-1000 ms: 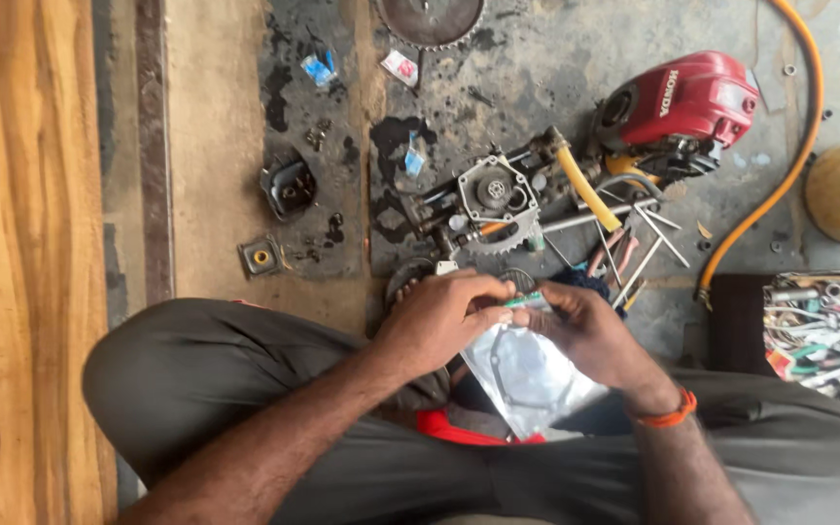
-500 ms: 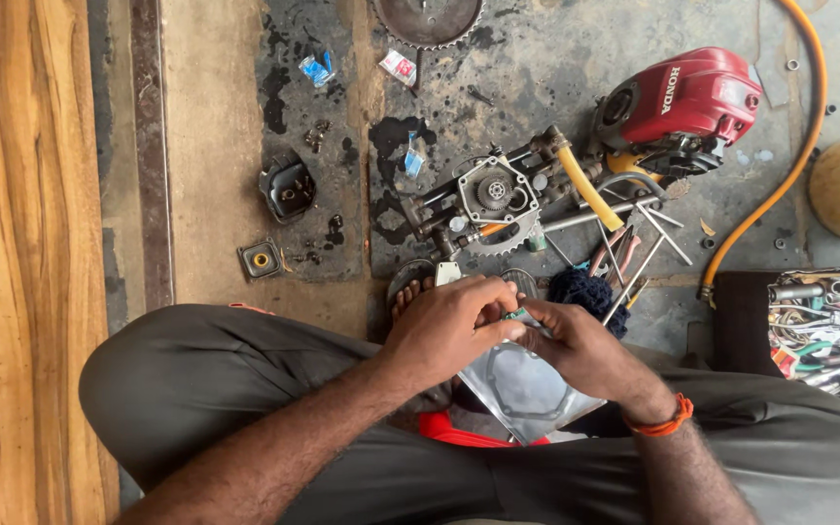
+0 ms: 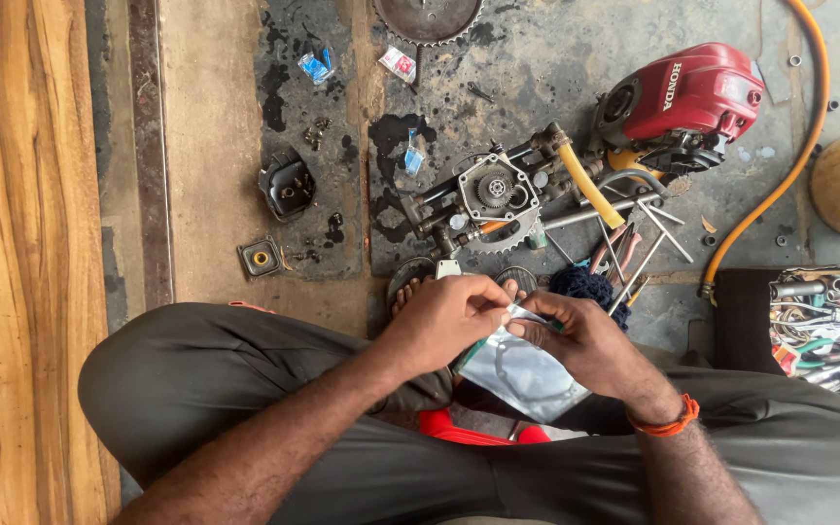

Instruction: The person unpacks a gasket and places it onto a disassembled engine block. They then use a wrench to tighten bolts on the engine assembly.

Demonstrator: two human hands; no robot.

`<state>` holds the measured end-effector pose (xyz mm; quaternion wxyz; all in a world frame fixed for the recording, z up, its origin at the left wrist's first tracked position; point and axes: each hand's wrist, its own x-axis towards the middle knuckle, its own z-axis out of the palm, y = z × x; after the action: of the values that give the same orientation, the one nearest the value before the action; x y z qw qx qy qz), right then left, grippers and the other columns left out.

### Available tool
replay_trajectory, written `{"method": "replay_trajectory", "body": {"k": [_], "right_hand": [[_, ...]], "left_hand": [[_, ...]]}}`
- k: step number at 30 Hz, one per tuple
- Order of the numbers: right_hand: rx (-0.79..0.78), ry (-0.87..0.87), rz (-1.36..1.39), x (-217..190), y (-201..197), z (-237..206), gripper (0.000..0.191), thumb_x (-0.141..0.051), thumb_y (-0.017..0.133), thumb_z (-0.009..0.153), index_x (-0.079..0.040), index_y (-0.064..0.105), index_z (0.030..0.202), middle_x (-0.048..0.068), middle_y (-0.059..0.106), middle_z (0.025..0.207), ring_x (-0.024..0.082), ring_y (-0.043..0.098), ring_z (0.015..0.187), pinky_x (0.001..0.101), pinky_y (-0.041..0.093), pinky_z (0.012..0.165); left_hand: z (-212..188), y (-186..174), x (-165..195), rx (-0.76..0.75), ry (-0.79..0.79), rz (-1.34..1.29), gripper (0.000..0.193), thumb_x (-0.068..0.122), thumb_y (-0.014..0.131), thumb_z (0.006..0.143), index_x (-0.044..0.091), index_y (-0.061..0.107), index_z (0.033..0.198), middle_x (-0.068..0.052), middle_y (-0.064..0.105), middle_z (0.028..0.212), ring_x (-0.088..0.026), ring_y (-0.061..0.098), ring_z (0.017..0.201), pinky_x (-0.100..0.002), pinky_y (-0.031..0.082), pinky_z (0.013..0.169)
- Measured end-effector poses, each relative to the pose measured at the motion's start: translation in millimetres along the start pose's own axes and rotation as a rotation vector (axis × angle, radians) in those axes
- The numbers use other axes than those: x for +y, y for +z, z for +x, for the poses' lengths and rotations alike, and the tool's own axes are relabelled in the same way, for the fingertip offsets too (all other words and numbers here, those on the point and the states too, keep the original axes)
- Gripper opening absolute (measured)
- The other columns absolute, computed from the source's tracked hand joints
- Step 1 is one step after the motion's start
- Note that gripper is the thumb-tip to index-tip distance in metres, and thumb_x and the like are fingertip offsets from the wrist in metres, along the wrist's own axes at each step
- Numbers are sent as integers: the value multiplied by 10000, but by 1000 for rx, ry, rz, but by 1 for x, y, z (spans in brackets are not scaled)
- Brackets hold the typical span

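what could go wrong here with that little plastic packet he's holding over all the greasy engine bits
Both the left hand and right hand pinch the top edge of the clear plastic packet. If it tears suddenly, its contents might drop among the loose tools and engine assembly below and be hard to find. The oil-stained floor could also dirty anything that falls.

Between the two hands point(image 3: 512, 326) is a clear plastic bag point(image 3: 522, 372), thin, glossy and crinkled, catching the light. At twelve o'clock from it lies a bare metal engine part point(image 3: 491, 194), dull grey and greasy, with a toothed steel sprocket, and toward two o'clock a red engine cover point(image 3: 697, 92) of smooth, shiny plastic beside a glossy orange rubber hose point(image 3: 797, 146). The concrete floor point(image 3: 206, 146) is rough and matt with black oil stains, and at nine o'clock runs a polished wood panel point(image 3: 12, 243) with strong grain.
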<state>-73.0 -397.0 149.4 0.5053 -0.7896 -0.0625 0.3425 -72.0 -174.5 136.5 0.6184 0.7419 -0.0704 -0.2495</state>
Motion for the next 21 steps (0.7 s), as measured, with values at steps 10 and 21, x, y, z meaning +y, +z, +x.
{"method": "replay_trajectory", "body": {"k": [10,21], "right_hand": [[504,-465,-514,-22,9,-6,292,-208,841,801,-46,697,997,86,696,993,227,656,909,384,530,743],[404,-260,-182,-20,35,0,307,-182,831,826,-31,718,1068,66,734,1009,151,730,889,284,594,673]], "left_hand": [[-2,-3,-3,111,-47,220,198,215,756,906,25,717,947,-102,778,853,-184,763,755,-352,598,678],[2,-4,-14,68,-144,-184,282,266,693,994,-15,711,990,-127,748,827,-122,712,713,-241,601,591]]}}
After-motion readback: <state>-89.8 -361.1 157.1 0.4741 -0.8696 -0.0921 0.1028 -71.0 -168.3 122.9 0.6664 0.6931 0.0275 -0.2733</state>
